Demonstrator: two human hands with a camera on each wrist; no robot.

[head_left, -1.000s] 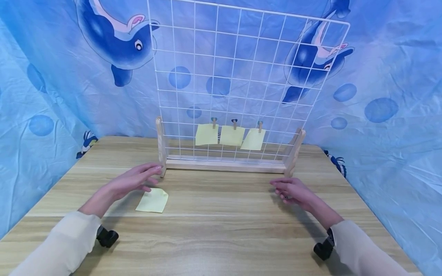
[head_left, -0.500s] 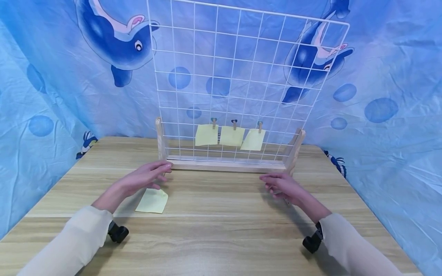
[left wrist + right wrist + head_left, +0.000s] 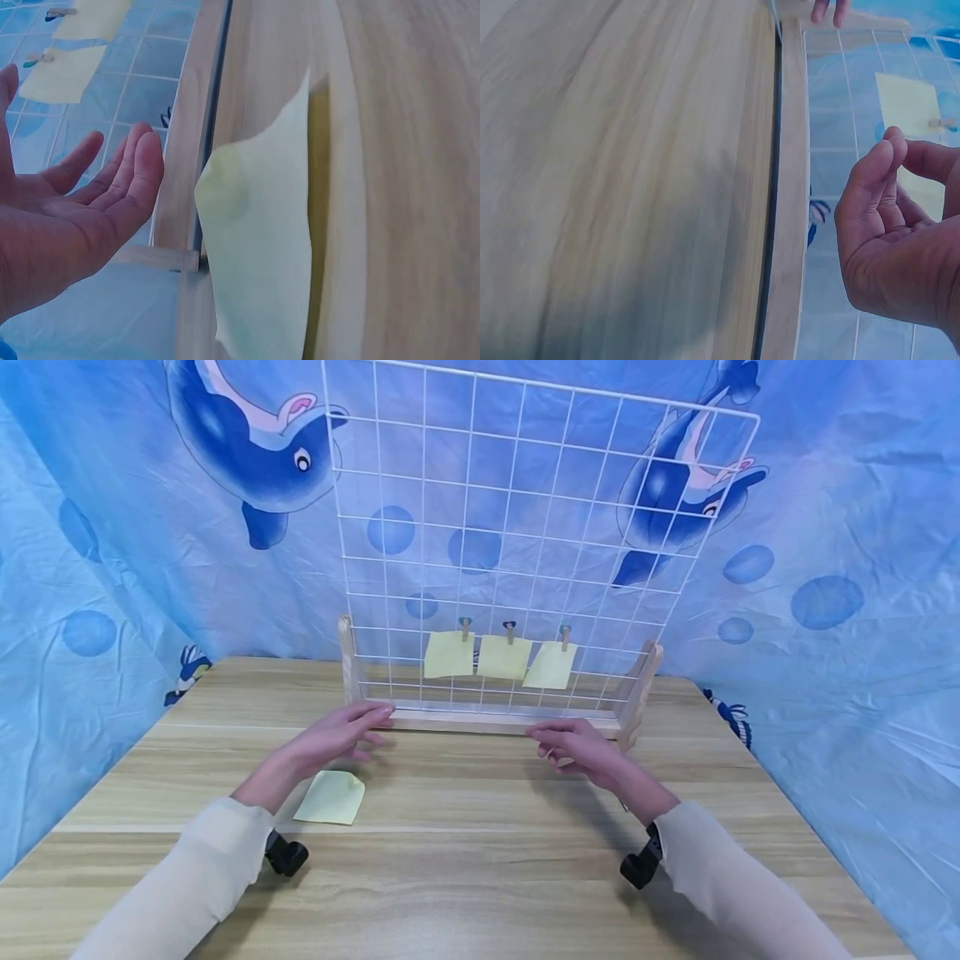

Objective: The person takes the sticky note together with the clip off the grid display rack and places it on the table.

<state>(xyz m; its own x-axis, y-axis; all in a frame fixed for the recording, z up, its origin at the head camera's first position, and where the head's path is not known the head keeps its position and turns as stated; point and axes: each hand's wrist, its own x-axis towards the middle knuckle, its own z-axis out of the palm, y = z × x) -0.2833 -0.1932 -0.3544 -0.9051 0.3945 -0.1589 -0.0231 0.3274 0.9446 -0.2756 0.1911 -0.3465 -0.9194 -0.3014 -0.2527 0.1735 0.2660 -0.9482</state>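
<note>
My left hand [image 3: 337, 739] hovers by the left end of the stand's wooden base bar [image 3: 465, 722], fingers loosely extended and holding nothing. Just below it, a pale yellow sticky note [image 3: 330, 797] lies on the table, one corner curled up; the left wrist view shows its raised edge. My right hand [image 3: 581, 749] is over the front of the bar's right half, fingers loosely bent, with nothing visible between them. Three more yellow notes hang in a row on the white wire grid [image 3: 555, 387]: left [image 3: 448, 657], middle [image 3: 503, 658] and right [image 3: 550, 667]. Small wooden clothespins [image 3: 511, 632] hold them.
Wooden side supports [image 3: 641, 693] hold the grid upright near the back of the wood-grain table [image 3: 465, 877]. A small object [image 3: 625, 807] shows beside the right forearm, mostly hidden. Blue dolphin-printed cloth [image 3: 825, 527] surrounds the table.
Both hands have moved inward, toward each other and slightly farther forward, along the front of the stand. The loose note and the hanging notes stay where they were.
</note>
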